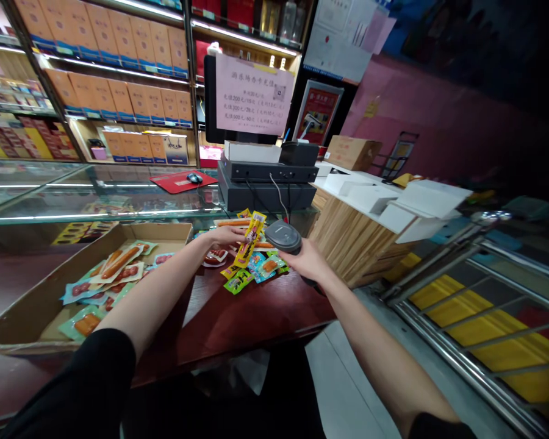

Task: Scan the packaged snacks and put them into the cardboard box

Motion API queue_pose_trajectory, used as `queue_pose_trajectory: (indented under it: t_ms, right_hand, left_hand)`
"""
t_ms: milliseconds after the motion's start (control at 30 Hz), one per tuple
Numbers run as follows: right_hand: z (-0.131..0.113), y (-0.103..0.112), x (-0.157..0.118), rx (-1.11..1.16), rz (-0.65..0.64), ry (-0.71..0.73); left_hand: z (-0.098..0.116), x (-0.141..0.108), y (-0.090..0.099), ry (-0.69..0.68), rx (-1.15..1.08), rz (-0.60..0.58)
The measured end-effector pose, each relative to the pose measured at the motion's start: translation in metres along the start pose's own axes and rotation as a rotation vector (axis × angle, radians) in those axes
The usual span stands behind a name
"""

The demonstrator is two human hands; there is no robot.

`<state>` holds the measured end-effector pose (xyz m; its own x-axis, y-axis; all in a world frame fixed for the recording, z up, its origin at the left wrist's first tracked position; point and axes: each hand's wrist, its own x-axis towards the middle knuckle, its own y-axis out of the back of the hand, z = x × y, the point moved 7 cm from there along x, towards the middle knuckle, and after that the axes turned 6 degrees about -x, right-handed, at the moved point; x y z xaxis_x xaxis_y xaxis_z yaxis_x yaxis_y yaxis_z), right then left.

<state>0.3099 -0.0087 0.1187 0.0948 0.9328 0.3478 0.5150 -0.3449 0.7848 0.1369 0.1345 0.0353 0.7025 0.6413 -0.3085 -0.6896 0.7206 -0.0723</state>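
Observation:
A long yellow snack packet (251, 239) is gripped upright in my left hand (229, 236), over a pile of packets on the dark red counter. My right hand (307, 261) is wrapped round a dark grey handheld scanner (282, 236), whose head points toward the yellow packet. Below the two hands lie a green packet (238, 281), blue packets (258, 266) and a packet with an orange-brown snack (271, 264). Sausage packets lie behind them, partly hidden by my left hand.
An open cardboard box (22, 294) with several sausage packets stands at left. Behind are a glass counter (96, 183), a red mat (176, 182) with a mouse, and a dark cash drawer (265, 195) under a monitor. A metal railing (476, 305) is at right.

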Motion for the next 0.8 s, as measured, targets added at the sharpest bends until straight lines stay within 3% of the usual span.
queue_pose_trajectory:
  t_ms: [100,200,467,567,667,800]
  right_hand:
    - [-0.007,-0.001,0.003,0.023,-0.008,0.002]
    - [-0.021,-0.011,0.010,0.093,-0.047,0.025]
    - [-0.089,-0.071,0.031,0.250,-0.160,0.251]
    - [-0.114,-0.092,0.035,0.258,-0.223,0.264]
    - [-0.131,-0.105,0.036,0.255,-0.266,0.270]
    - [-0.133,-0.109,0.036,0.264,-0.274,0.285]
  left_hand:
    - [0.015,-0.020,0.015,-0.036,-0.007,0.062]
    - [0.025,-0.058,0.045,-0.058,0.006,0.153]
    - [0.007,-0.202,0.159,0.004,-0.042,0.494]
    - [0.001,-0.252,0.189,0.015,-0.098,0.655]
    - [0.001,-0.282,0.201,0.004,-0.104,0.744]
    - [0.001,-0.278,0.195,0.010,-0.105,0.735]
